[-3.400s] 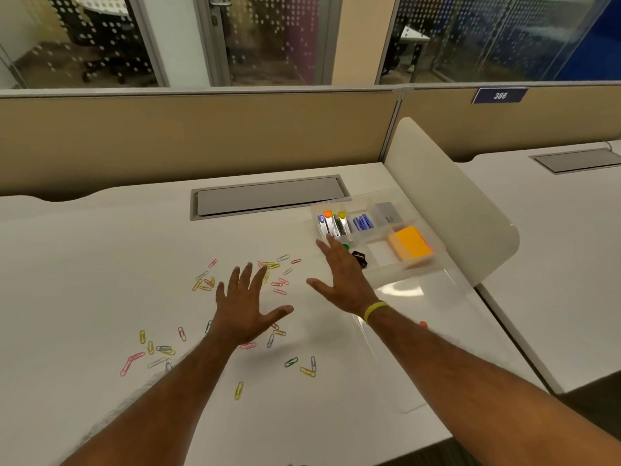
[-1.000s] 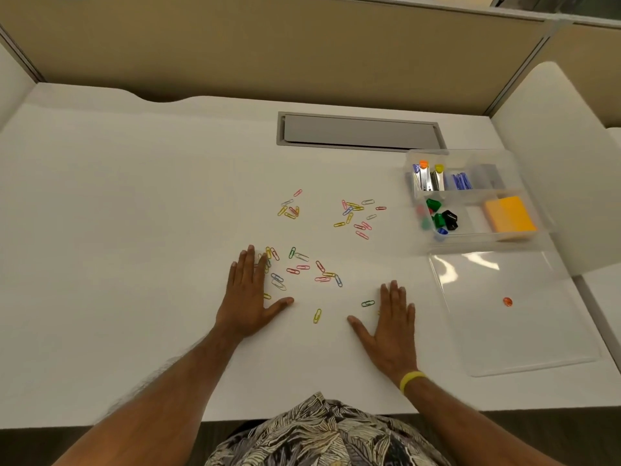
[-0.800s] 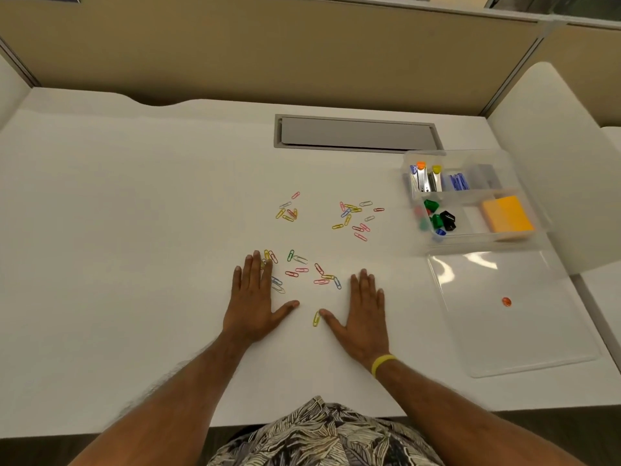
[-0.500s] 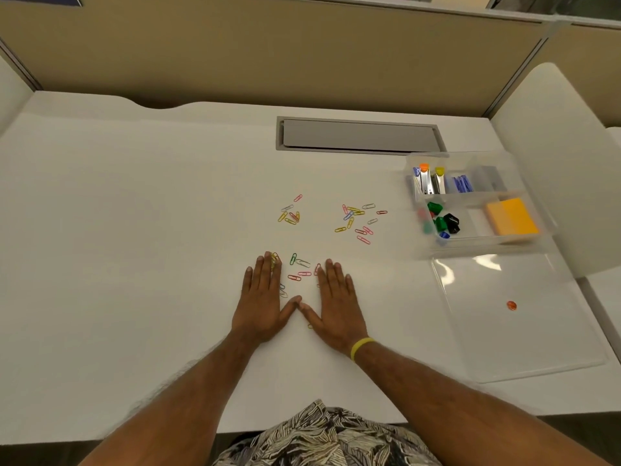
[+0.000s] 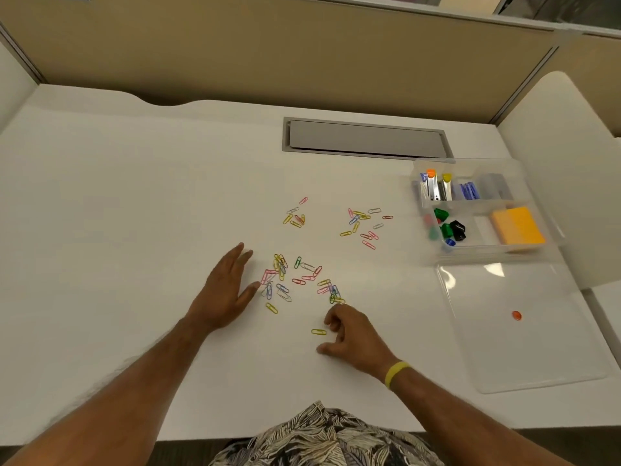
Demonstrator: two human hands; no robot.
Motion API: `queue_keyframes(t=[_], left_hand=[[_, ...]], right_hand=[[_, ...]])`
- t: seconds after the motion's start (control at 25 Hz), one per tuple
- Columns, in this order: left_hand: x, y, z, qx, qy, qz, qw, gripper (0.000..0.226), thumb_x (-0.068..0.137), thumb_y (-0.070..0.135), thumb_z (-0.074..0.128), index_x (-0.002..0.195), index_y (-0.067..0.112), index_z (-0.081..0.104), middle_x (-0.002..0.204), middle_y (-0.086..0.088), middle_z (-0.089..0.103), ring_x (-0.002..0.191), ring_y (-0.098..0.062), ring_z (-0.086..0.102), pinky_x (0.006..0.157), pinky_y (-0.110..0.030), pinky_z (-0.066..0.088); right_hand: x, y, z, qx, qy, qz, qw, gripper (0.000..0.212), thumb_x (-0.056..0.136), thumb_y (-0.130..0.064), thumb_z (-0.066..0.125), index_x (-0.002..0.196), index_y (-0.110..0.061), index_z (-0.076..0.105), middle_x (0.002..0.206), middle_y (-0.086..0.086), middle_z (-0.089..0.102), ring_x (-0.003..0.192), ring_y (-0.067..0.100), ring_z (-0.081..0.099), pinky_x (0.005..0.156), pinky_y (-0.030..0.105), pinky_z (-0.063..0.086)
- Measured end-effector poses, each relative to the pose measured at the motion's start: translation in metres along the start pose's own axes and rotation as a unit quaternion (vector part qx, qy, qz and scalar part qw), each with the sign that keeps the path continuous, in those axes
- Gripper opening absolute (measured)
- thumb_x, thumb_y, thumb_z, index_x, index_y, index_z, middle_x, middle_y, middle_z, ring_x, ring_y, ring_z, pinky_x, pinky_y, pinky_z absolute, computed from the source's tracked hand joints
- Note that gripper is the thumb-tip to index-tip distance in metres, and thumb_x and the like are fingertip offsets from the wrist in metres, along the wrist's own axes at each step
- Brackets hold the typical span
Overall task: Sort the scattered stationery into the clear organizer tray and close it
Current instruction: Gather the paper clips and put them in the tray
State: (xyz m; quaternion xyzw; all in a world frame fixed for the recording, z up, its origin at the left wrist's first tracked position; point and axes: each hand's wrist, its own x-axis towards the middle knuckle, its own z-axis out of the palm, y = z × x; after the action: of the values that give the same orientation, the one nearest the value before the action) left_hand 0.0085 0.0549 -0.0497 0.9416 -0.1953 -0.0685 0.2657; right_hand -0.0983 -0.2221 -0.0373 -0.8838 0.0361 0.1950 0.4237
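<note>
Hands have parted: left hand [image 5: 228,290] lies flat, grip open, beside coloured wire paperclips [image 5: 280,274] on the white table [image 5: 134,230]; right hand [image 5: 353,338] curls, grip empty, beside one yellow paperclip [image 5: 318,332].

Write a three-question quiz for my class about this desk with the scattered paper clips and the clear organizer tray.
1. True or false: all the paper clips are inside the organizer tray.
2. The pad of notes in the tray is: A) blue B) orange C) green.
3. Fill in: the yellow wristband sits on the person's ____ wrist.
Key: 1. False, they lie on the desk. 2. B. 3. Right.
</note>
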Motion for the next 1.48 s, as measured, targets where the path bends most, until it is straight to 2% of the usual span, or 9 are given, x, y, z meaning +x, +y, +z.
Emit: queue_keyframes(t=[0.2,0.4,0.64,0.72,0.8,0.92,1.12,1.36,1.48], left_hand=[[-0.011,-0.013,0.004,0.081,-0.032,0.031,0.996,0.082,0.088,0.069,0.024,0.149,0.014,0.029,0.159,-0.004,0.022,0.147,-0.02,0.018,0.12,-0.039,0.014],[-0.012,-0.008,0.007,0.093,-0.027,0.029,0.995,0.088,0.076,0.081,0.043,0.14,0.022,0.038,0.138,0.003,0.041,0.126,-0.019,0.04,0.103,-0.037,0.032],[0.007,-0.001,-0.004,0.005,-0.109,0.008,0.994,0.099,0.067,0.074,0.065,0.144,0.019,0.035,0.132,0.004,0.041,0.112,-0.013,0.049,0.096,-0.031,0.045],[0.016,0.006,-0.004,-0.008,-0.123,-0.029,0.992,0.099,0.067,0.066,0.072,0.145,0.019,0.034,0.129,0.002,0.043,0.106,-0.015,0.051,0.089,-0.03,0.046],[0.024,0.011,-0.004,-0.006,-0.132,-0.056,0.99,0.1,0.067,0.061,0.075,0.146,0.017,0.033,0.128,0.0,0.045,0.105,-0.018,0.053,0.089,-0.032,0.047],[0.035,0.019,-0.005,0.004,-0.149,-0.063,0.987,0.099,0.069,0.058,0.076,0.146,0.015,0.032,0.128,-0.002,0.046,0.107,-0.018,0.053,0.089,-0.032,0.047],[0.045,0.027,-0.004,0.003,-0.147,-0.04,0.988,0.078,0.075,0.046,0.076,0.139,0.016,0.042,0.122,-0.002,0.051,0.105,-0.018,0.054,0.085,-0.028,0.042],[0.051,0.037,-0.002,-0.052,-0.128,0.009,0.99,0.042,0.081,0.027,0.073,0.119,0.014,0.062,0.105,-0.004,0.059,0.095,-0.02,0.058,0.079,-0.026,0.044],[0.046,0.027,-0.012,-0.067,-0.122,0.04,0.989,0.055,0.079,0.037,0.075,0.126,0.015,0.057,0.116,-0.001,0.055,0.096,-0.014,0.057,0.084,-0.028,0.05]], right_hand=[[0.037,-0.035,0.02,0.048,0.041,0.012,0.998,0.038,0.069,-0.018,0.084,0.092,-0.016,0.054,0.087,0.001,0.053,0.06,0.009,0.048,0.062,0.023,0.047],[0.072,-0.063,0.024,0.08,0.071,0.011,0.994,0.035,0.068,-0.01,0.082,0.091,-0.014,0.055,0.084,0.003,0.054,0.069,0.014,0.049,0.072,0.034,0.05],[0.07,-0.054,-0.013,0.046,0.131,-0.017,0.99,0.036,0.069,-0.013,0.082,0.095,-0.018,0.059,0.09,0.0,0.057,0.073,0.007,0.052,0.071,0.027,0.048],[0.062,-0.031,-0.036,-0.047,0.124,0.011,0.991,0.053,0.064,-0.028,0.087,0.106,-0.023,0.056,0.101,-0.002,0.052,0.081,0.007,0.052,0.075,0.027,0.047],[0.054,-0.017,-0.047,-0.116,0.062,0.07,0.989,0.082,0.057,-0.041,0.09,0.124,-0.023,0.047,0.114,-0.001,0.045,0.097,0.012,0.052,0.085,0.03,0.049],[0.061,-0.017,-0.035,-0.121,0.012,0.07,0.99,0.1,0.054,-0.04,0.091,0.136,-0.02,0.038,0.123,0.001,0.039,0.108,0.017,0.05,0.094,0.032,0.049],[0.089,-0.039,-0.018,-0.083,0.01,0.019,0.996,0.091,0.059,-0.029,0.09,0.135,-0.016,0.043,0.12,0.003,0.042,0.106,0.013,0.047,0.088,0.023,0.044],[0.102,-0.058,-0.015,-0.105,-0.004,-0.059,0.993,0.057,0.066,-0.016,0.085,0.117,-0.012,0.061,0.107,0.005,0.056,0.091,0.014,0.055,0.079,0.022,0.044],[0.103,-0.058,-0.029,-0.103,0.01,-0.088,0.991,0.056,0.069,-0.021,0.085,0.119,-0.014,0.06,0.103,-0.002,0.053,0.079,0.006,0.051,0.074,0.025,0.044]])
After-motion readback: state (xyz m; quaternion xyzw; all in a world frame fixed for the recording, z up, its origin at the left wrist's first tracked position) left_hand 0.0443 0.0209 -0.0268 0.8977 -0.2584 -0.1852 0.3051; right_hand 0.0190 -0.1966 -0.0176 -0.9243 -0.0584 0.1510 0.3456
